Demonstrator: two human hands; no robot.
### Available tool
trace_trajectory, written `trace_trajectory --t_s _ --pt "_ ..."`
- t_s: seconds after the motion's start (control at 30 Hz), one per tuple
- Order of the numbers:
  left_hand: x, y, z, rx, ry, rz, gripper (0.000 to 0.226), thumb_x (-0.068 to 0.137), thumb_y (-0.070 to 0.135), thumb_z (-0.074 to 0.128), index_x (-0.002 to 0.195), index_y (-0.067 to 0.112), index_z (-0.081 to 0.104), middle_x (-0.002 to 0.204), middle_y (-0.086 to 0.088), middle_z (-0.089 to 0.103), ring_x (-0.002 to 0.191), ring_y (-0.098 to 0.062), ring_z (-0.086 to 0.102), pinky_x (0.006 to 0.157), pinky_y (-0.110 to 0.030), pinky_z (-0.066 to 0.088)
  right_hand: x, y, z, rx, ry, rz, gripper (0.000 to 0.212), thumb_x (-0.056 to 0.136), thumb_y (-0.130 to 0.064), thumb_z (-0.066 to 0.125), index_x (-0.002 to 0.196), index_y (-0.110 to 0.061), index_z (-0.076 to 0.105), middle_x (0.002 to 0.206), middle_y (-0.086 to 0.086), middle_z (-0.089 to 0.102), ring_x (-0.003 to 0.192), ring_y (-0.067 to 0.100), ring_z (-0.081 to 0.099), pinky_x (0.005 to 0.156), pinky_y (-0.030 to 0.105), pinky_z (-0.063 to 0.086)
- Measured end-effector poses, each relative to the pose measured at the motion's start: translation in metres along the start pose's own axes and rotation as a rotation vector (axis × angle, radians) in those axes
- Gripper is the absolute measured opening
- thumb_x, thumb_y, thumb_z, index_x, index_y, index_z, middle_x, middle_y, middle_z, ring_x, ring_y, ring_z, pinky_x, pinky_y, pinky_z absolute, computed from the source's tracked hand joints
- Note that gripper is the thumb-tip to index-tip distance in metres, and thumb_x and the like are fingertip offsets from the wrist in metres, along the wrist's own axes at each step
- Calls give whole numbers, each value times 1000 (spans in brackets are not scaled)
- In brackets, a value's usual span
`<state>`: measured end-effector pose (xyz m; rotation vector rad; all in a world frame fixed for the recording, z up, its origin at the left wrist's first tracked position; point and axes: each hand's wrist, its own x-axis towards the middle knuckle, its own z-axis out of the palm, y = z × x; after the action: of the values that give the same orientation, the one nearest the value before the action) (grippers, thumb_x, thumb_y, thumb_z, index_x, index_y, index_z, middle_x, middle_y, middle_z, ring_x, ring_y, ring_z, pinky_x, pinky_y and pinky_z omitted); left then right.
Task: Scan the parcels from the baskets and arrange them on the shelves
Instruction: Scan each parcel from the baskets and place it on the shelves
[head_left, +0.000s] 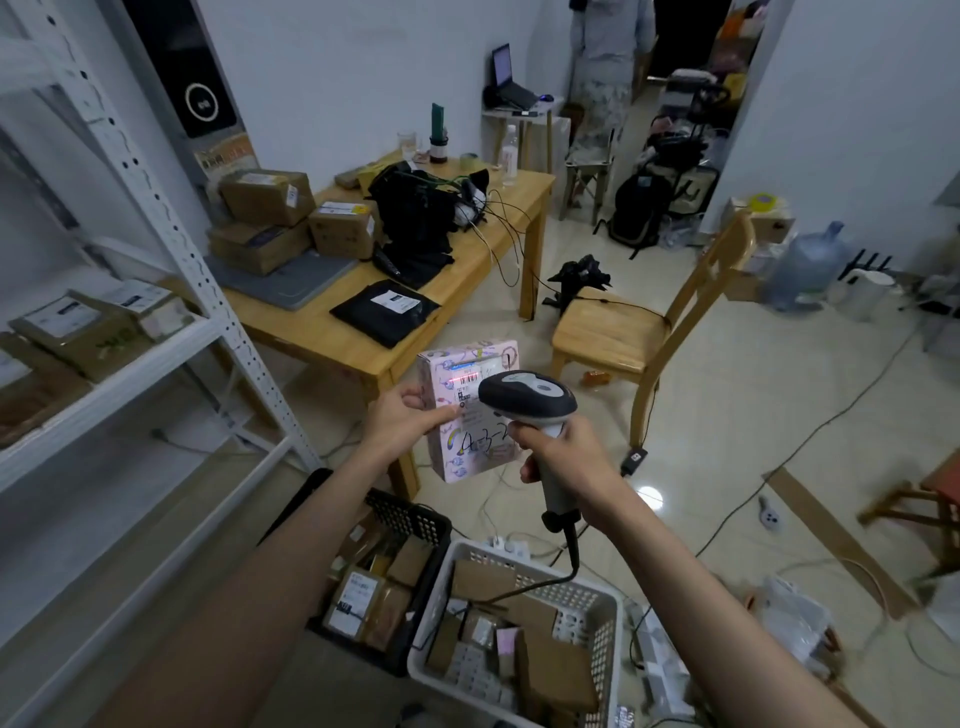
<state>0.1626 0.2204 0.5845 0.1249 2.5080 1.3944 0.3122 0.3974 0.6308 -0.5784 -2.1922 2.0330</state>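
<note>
My left hand (410, 423) grips a pink patterned parcel box (460, 452) by its left edge and holds it upright in mid-air. A red scan line lies across the barcode label near the box's top. My right hand (563, 457) grips the handle of a grey and black barcode scanner (527, 397), whose head points at the label. The scanner's cable drops into a white basket (608, 613) of cardboard parcels below. Beside it stands a black basket (415, 519), also holding parcels. White metal shelves (130, 369) at the left carry several parcels.
A wooden table (363, 332) behind the box holds cardboard parcels, a black mailer bag and a grey pad. A wooden chair (639, 322) stands to the right. Cables run across the tiled floor. A person stands at the far doorway.
</note>
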Motion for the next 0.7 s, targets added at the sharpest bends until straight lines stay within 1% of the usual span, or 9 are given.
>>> trace_trajectory --t_s 0.07,0.13,0.17,0.27,0.4,0.5,0.57,0.63,0.7 --pt "-7 -7 -3 13 5 0 50 69 40 91 107 16 68 96 0 75 91 -16 72 82 -34 58 -1 -2 3 -13 -17 28 11 94 -8 66 97 2 66 72 18 59 52 26 54 54 33 50" --pt "-14 -14 -8 36 10 -9 52 68 45 91 106 19 67 96 2 74 90 -12 70 74 -28 53 -1 -6 8 -14 -41 47 7 93 -6 65 93 1 65 72 18 56 48 25 52 50 30 48" --pt "-17 -17 -12 43 15 -20 53 67 47 90 106 19 67 96 2 74 91 -12 69 75 -28 53 -2 -8 11 -11 -57 52 4 92 -5 64 91 -1 64 72 17 55 46 24 51 48 28 47" --pt "-23 -28 -28 18 34 -71 51 66 48 91 101 19 66 95 0 74 92 -18 71 88 -42 57 -3 -15 23 -32 -110 81 5 93 -2 63 88 0 63 75 15 56 40 19 50 42 23 45" --pt "-34 -46 -62 -18 102 -116 47 69 46 89 100 17 66 94 -4 74 91 -22 72 90 -49 58 -3 -23 45 -87 -192 86 20 91 -1 62 103 15 61 79 22 60 42 20 51 43 25 48" --pt "-48 -63 -97 -49 165 -156 46 74 45 86 105 16 66 97 -2 75 94 -21 72 90 -46 58 -4 -30 72 -72 -257 35 16 90 -1 65 105 0 66 78 9 67 46 19 53 46 27 50" --pt "-59 -77 -123 -75 216 -187 44 76 46 84 103 18 65 99 -3 74 92 -21 71 87 -42 58 -5 -35 94 -43 -308 12 17 89 0 68 103 -10 67 76 3 69 47 16 54 48 27 50" --pt "-72 -92 -151 -119 280 -206 36 77 46 84 95 22 64 97 -2 75 83 -17 70 75 -33 56 -5 -39 120 -16 -341 27 20 87 4 67 99 -12 67 76 3 68 49 13 54 50 27 50" --pt "-87 -107 -179 -139 320 -219 36 79 46 82 97 20 66 96 -1 75 80 -16 69 69 -28 51 -7 -43 147 -30 -367 37 21 86 5 67 99 -11 67 84 8 69 55 13 57 57 29 51"
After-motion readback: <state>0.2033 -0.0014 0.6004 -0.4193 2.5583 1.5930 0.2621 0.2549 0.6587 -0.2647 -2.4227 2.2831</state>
